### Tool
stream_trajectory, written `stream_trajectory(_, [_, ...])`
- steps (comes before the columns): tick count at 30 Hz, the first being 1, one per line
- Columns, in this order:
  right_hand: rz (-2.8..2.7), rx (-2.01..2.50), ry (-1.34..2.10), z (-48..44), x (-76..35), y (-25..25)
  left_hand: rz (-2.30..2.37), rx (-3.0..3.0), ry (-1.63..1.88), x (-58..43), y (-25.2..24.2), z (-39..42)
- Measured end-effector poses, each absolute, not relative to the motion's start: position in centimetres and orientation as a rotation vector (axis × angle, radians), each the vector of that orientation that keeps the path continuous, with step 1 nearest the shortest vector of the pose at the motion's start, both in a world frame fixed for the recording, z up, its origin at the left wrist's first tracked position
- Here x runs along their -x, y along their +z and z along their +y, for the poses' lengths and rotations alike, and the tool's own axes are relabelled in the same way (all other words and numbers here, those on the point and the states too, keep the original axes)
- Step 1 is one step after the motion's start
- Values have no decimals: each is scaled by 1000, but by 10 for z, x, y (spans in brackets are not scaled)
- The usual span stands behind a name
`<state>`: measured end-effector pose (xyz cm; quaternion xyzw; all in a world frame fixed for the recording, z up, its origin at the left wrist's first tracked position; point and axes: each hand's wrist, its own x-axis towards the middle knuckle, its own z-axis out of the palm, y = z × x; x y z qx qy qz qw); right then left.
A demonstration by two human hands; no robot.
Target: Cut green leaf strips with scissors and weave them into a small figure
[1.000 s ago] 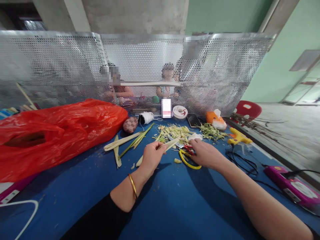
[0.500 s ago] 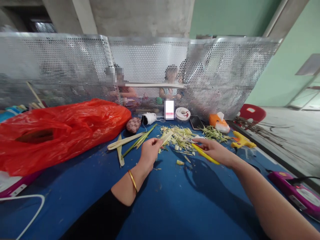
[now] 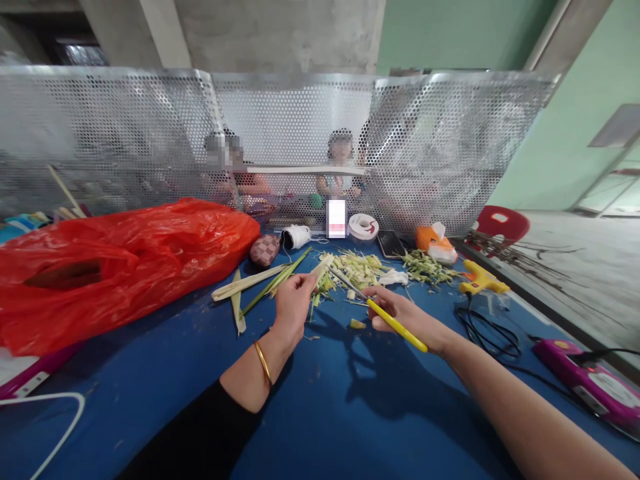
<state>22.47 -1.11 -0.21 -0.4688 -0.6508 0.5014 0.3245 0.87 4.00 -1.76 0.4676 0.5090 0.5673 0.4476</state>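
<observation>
Blue tabletop (image 3: 310, 427): one leaf strip (image 3: 322, 265), pinched by left hand (image 3: 293, 303), projected beyond its fingertips; right hand (image 3: 407, 317) clasped one pair of yellow-handled scissors (image 3: 399, 327).

Stretches as a blue tabletop (image 3: 300, 427), bearing a red plastic bag (image 3: 150, 260) at left, and a checkered pouch (image 3: 265, 250), white thread (image 3: 299, 236), a white roll (image 3: 363, 228) and a dark flat device (image 3: 391, 245) along the far side. Carries pale strips (image 3: 247, 283) and green stalks (image 3: 271, 287) left of centre, heaped clippings (image 3: 364, 268) and, at right, an orange tissue pack (image 3: 436, 244), yellow glue gun (image 3: 483, 278) and purple power strip (image 3: 585, 377).
</observation>
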Motion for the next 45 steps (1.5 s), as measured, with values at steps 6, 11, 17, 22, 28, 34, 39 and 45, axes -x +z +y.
stream_trajectory(6, [-1684,1208,1294,-11,-214,-9,1235,-1208,1244,-21,-17,29])
stream_trajectory(11, [-1605,1182,1362,-11,-208,-8,1245,-1201,1221,-20,-17,30])
stream_trajectory(17, [-1678,1267,1258,-13,-204,-14,1241,-1172,1202,-18,-17,33])
stream_trajectory(22, [-1818,1531,868,-8,-210,-20,1221,-1141,1139,-18,-14,31])
stream_trajectory(28, [-1919,2007,122,5,-236,-16,1184,-1096,1032,-15,-4,26])
stream_trajectory(34, [-2068,2052,-42,5,-244,-20,1122,-1098,1032,-14,12,14])
stream_trajectory(39, [-2112,2006,-163,-2,-240,-12,1141,-1124,1084,-19,12,9])
stream_trajectory(45, [-1859,1254,186,-15,-223,-1,1178,-1314,1122,-27,3,4])
